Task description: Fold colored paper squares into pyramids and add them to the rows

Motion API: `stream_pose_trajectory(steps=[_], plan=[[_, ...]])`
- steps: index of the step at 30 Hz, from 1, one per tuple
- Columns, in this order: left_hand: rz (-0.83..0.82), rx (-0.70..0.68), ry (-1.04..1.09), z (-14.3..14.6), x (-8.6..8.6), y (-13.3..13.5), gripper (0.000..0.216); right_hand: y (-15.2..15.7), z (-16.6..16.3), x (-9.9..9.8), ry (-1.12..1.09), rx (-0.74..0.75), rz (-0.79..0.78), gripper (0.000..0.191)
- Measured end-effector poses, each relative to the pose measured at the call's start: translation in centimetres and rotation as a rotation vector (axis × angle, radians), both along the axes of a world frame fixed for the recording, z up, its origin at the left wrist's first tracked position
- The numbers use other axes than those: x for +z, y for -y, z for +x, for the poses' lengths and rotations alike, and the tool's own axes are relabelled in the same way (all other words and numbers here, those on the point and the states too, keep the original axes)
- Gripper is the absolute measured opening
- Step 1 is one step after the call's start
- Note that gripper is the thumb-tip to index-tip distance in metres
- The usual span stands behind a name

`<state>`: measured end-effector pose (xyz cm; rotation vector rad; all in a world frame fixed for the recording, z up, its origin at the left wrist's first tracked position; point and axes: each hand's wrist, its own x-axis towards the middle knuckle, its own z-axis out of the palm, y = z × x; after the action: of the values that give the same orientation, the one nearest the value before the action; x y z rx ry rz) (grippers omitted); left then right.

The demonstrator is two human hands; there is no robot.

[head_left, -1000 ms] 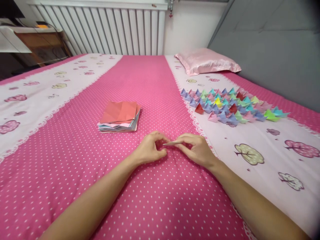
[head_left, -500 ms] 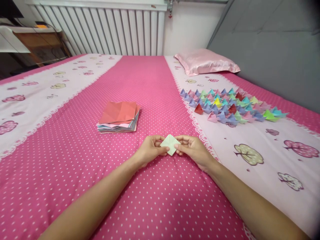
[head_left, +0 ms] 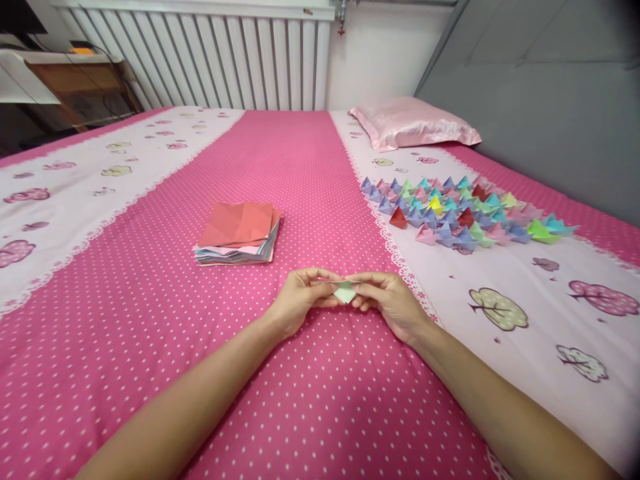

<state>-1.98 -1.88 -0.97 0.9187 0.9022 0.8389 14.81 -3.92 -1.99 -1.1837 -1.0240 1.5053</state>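
Note:
Both my hands meet just above the pink dotted bedspread [head_left: 310, 400]. Between them is a small pale green folded paper [head_left: 345, 292]. My left hand [head_left: 300, 300] pinches its left side and my right hand [head_left: 385, 300] pinches its right side, fingers closed. Only a small triangle of the paper shows below the fingertips. A stack of coloured square papers [head_left: 237, 233], a red sheet on top, lies beyond my left hand. To the right, several small folded paper pieces [head_left: 460, 210] in many colours stand in rows on the white strip.
A pink satin pillow [head_left: 413, 123] lies at the far right by the grey headboard [head_left: 540, 87]. A white radiator [head_left: 215, 57] runs along the far wall. A wooden shelf [head_left: 85, 83] stands at the far left.
Half a second ago the green paper showed as an opened diamond between my fingers. It is now folded down, with only a small triangle showing. My hands stay in the same place.

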Motion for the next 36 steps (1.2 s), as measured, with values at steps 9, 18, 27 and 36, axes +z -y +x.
stream_pose_trajectory(steps=[9, 18, 27, 36], plan=[[0.092, -0.062, 0.008, -0.2, 0.0, 0.1, 0.008, 0.2, 0.3, 0.1, 0.116, 0.014, 0.278, 0.014], [0.315, 0.06, -0.108, 0.3, 0.0, 0.2, 0.037, 0.4, -0.3, 0.1, 0.273, -0.082, 0.359, 0.036], [0.507, 0.059, -0.315, -0.2, -0.1, 0.1, 0.02, 0.2, 0.3, -0.1, 0.329, -0.028, 0.528, 0.014], [0.757, 0.082, -0.52, 0.2, 0.0, 0.9, 0.014, 0.7, 0.0, 0.6, 0.57, -0.089, 0.75, 0.009]])
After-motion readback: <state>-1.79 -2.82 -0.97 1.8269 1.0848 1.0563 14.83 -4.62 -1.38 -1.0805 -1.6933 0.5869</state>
